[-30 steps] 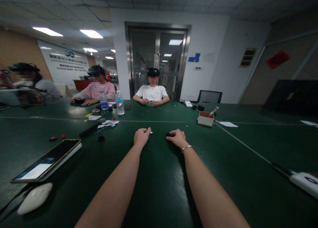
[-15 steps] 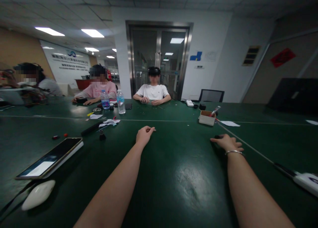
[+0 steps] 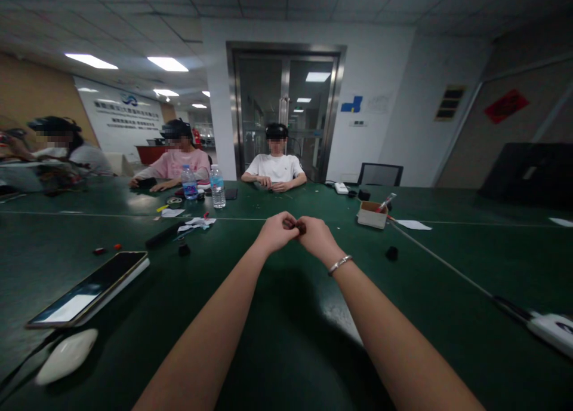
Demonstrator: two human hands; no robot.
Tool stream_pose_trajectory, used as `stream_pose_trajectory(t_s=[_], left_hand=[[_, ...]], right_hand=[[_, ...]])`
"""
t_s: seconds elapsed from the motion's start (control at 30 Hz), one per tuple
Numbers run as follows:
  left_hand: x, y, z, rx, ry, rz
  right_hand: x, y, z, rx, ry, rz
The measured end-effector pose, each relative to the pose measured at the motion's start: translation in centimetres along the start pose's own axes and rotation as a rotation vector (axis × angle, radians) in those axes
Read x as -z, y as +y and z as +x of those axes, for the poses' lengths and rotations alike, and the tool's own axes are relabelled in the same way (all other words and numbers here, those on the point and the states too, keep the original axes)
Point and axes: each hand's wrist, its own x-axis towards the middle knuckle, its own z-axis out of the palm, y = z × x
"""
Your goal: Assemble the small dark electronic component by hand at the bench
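Note:
My left hand (image 3: 275,235) and my right hand (image 3: 317,239) meet at the fingertips above the middle of the green table (image 3: 286,351). Both hands are closed in a pinch. Between them shows a small dark bit, mostly covered by the fingers and too small to name. A metal bangle (image 3: 340,264) circles my right wrist. To the right of my hands, apart from them, a small black object (image 3: 391,254) sits on the table.
On the left lie a phone (image 3: 89,288), a white mouse-shaped object (image 3: 67,356), a small black piece (image 3: 184,248) and paper scraps. Two water bottles (image 3: 218,187) stand farther back. A small box (image 3: 372,215) and a cable are at right. Several people sit opposite.
My right hand has left the black object at the right and moved left to meet my left hand. My left hand has shifted slightly right. The black object stays on the table.

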Motion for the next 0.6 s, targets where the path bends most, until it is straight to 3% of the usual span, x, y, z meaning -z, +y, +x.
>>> stream_pose_trajectory(t_s=[0.13, 0.23, 0.27, 0.33, 0.47, 0.53, 0.6], left_hand=[[0.6, 1.0, -0.1, -0.021, -0.03, 0.097], [2.5, 1.1, 0.0, -0.059, -0.112, 0.223], [3.7, 0.8, 0.1, -0.063, -0.094, 0.3], [6.8, -0.4, 0.0, 0.028, 0.053, 0.485], [13.5, -4.2, -1.3, 0.437, 0.387, 0.721], [15.9, -6.2, -2.4, 0.594, 0.463, 0.719], [17.3, -8.1, -3.4, 0.702, 0.487, 0.709]], right_hand=[[-0.6, -0.3, -0.4, -0.003, 0.07, -0.029], [0.1, 1.6, 0.3, -0.026, 0.081, 0.011], [0.7, 2.9, 0.5, -0.054, 0.107, 0.028], [2.7, 6.7, 0.7, -0.168, 0.184, 0.074], [7.5, 16.3, -1.3, -0.511, 0.374, 0.146], [8.9, 20.1, -3.2, -0.647, 0.427, 0.205], [9.2, 22.5, -5.0, -0.766, 0.466, 0.256]])
